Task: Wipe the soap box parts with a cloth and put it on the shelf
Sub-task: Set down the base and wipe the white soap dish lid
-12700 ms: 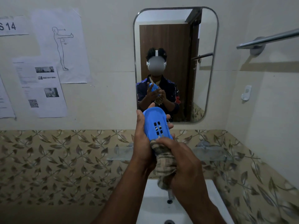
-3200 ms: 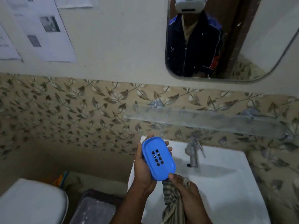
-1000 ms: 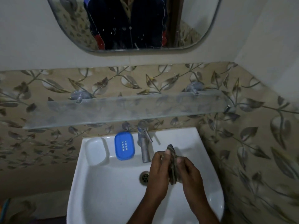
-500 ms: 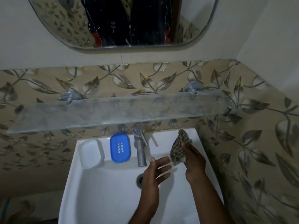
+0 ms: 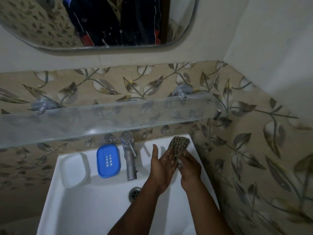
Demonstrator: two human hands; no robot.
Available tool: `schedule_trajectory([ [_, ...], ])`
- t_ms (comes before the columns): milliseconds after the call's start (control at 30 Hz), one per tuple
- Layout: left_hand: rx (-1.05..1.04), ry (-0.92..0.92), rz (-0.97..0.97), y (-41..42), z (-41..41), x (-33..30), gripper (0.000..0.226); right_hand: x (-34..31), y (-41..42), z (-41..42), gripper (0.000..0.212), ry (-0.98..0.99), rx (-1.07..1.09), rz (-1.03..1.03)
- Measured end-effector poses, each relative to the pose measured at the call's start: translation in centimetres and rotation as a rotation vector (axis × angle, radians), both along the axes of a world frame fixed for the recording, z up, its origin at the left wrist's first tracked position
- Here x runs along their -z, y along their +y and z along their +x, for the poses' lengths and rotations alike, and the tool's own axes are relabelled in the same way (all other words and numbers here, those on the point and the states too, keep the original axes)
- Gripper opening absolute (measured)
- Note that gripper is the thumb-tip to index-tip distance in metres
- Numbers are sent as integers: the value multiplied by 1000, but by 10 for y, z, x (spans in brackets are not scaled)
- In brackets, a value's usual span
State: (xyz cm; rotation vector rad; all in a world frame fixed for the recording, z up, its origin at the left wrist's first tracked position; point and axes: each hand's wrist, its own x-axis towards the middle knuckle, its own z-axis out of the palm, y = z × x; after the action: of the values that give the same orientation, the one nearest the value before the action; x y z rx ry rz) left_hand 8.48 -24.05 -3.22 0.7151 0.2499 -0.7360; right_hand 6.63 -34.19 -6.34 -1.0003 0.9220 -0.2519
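Your right hand (image 5: 189, 168) grips the checked brown cloth (image 5: 179, 146); your left hand (image 5: 161, 164), fingers straight, presses against it, likely drying; blue slotted plastic soap box part (image 5: 108, 160) parked on white basin rim (image 5: 71, 160), below frosted glass shelf (image 5: 105, 119), still unshelved.

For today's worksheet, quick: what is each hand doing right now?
Left hand: open, fingers straight, palm against the cloth.
Right hand: fingers curled round the cloth, holding it.

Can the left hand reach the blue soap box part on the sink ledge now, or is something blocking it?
Probably yes. The left hand is open, only touching the cloth. The blue soap box part lies uncovered left of the tap, which the hand must pass.
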Motion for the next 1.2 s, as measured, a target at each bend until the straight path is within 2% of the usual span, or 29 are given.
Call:
schedule_trajectory([
  [200,-55,64,-102,-3,19,6,98,-1,-11,11,29,-68,-83,-131],
  [367,-54,47,-68,4,18,8,89,2,-10,13,18,38,-89,-370],
  [433,-17,-6,35,8,13,2,76,0,-5,8,23,101,-59,-464],
  [533,-44,-179,227,26,-8,-23,44,-17,19,-9,23,24,93,-481],
  [600,-178,-349,347,52,-29,-47,39,-42,50,-24,23,-41,142,-618],
  [667,-416,-413,494,90,-48,-66,39,-67,91,-39,18,-141,162,-758],
  [733,-693,-356,671,134,-58,-68,37,-84,139,-49,13,-276,59,-794],
  [833,-901,-214,919,204,-60,-38,23,-79,214,-48,13,-347,-341,-660],
  [933,-833,-168,1125,257,-56,-6,11,-48,264,-29,7,-211,-619,-444],
  [1000,-801,-176,1185,283,-51,7,17,-26,281,-14,9,-110,-607,-364],
  [1100,-749,-193,1201,304,-35,16,23,-4,289,5,17,12,-518,-528],
  [1200,-677,-195,1185,309,-16,21,27,6,296,19,29,29,-558,-765],
])
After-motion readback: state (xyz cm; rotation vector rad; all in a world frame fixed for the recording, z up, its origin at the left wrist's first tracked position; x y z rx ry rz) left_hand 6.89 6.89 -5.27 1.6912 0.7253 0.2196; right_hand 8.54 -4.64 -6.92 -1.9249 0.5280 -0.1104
